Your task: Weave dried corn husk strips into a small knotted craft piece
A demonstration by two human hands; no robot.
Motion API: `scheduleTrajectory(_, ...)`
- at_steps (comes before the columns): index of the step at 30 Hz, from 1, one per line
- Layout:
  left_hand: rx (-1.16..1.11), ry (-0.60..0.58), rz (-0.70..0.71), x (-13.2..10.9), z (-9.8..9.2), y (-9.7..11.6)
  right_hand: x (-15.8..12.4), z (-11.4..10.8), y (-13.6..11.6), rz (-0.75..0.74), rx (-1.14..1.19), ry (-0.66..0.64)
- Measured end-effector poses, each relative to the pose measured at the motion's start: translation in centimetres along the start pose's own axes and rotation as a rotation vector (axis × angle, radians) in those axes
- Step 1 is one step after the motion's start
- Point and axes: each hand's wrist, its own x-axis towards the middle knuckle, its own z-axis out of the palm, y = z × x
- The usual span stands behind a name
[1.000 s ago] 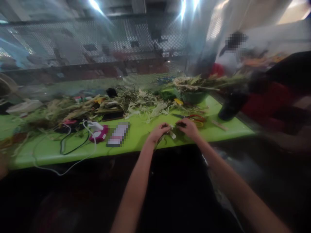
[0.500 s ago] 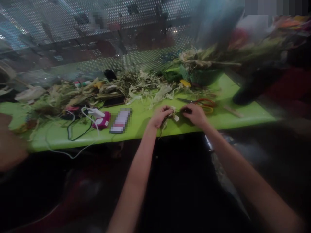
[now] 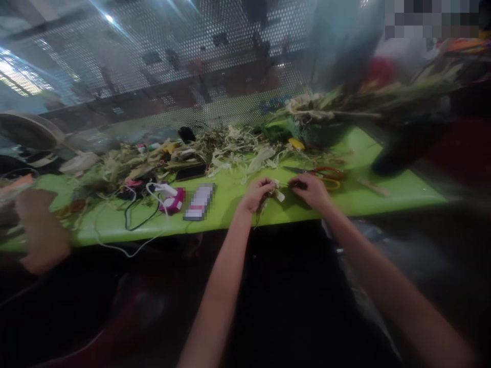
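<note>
Perforated metal screen [image 3: 161, 66] fills the background behind my workplace, bright with glare in the upper left. Below it runs a lime-green tabletop [image 3: 383, 191], its near edge crossing the view in front of me. A long heap of pale husks and dry leaves [image 3: 215, 151] lies along the far edge, and toward the far right corner I see a green basket [image 3: 322, 134] with leafy stalks lying across it. Beyond the right edge sits another person in red and black, blurred. At the left end, another person's hand [image 3: 38, 230] hangs over the near edge.

Left of the middle, a magenta gadget [image 3: 173, 200] lies tangled with white and black cables [image 3: 132, 220]. Orange-handled scissors [image 3: 324, 174] rest just beyond my right hand [image 3: 312, 188], and a thin wooden stick [image 3: 370, 186] lies near the right edge.

Close to the near edge, at the middle, my left hand [image 3: 258, 193] is curled shut around a small husk bundle [image 3: 274, 192]: pale strips at the top, darker strands trailing down over the edge. My right hand pinches something small and dark just beside it; what it is I cannot tell.
</note>
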Motion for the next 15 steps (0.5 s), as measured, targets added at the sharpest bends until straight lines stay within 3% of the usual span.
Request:
scheduleTrajectory(8, -0.093, 0.049, -0.003, -0.2, -0.2, 0.2, 0.0, 0.0, 0.6, -0.015, -0.076, 0.040)
scheduleTrajectory(15, -0.061, 0.012, -0.006, -0.3, 0.0, 0.1, -0.5, 0.1, -1.6, -0.148, -0.337, 0.159)
